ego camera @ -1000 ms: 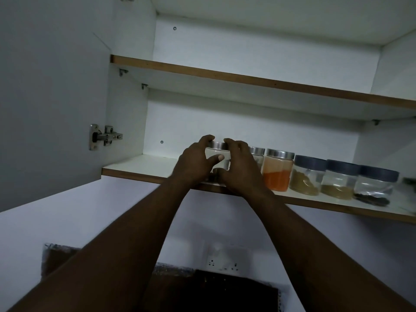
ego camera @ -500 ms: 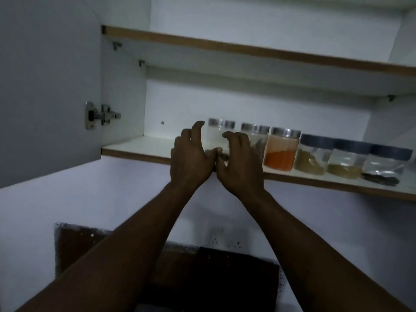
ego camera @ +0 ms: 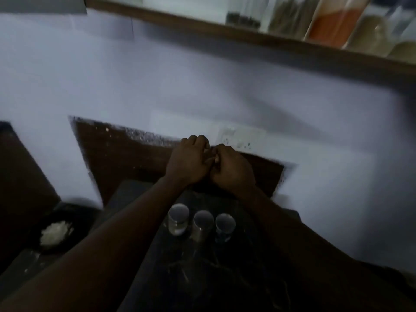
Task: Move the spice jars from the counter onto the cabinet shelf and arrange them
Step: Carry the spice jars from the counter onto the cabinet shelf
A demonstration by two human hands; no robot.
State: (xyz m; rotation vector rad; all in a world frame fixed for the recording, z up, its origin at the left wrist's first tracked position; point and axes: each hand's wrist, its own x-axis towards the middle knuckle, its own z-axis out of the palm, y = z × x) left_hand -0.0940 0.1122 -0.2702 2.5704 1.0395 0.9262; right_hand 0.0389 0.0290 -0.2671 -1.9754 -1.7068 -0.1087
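Observation:
Three spice jars with silver lids stand in a row on the dark counter point(ego camera: 144, 262): a left jar point(ego camera: 178, 218), a middle jar point(ego camera: 203, 224) and a right jar point(ego camera: 225, 225). My left hand point(ego camera: 189, 163) and my right hand point(ego camera: 234, 170) hover side by side above and behind them, in front of the wall. Their fingers are curled inward, touch each other and hold nothing. Along the top edge runs the cabinet shelf point(ego camera: 247, 39), blurred, with several jars on it, among them a dark-filled jar point(ego camera: 243, 16) and an orange-filled jar point(ego camera: 335, 25).
A dark bowl with white contents point(ego camera: 56, 233) sits on the counter at the left. A wall socket point(ego camera: 240, 137) lies just behind my hands. The corner of the open cabinet door point(ego camera: 40, 4) shows at the top left.
Both hands have left the jar on the shelf and dropped to just above the counter. The view has swung down from the shelf to the counter jars.

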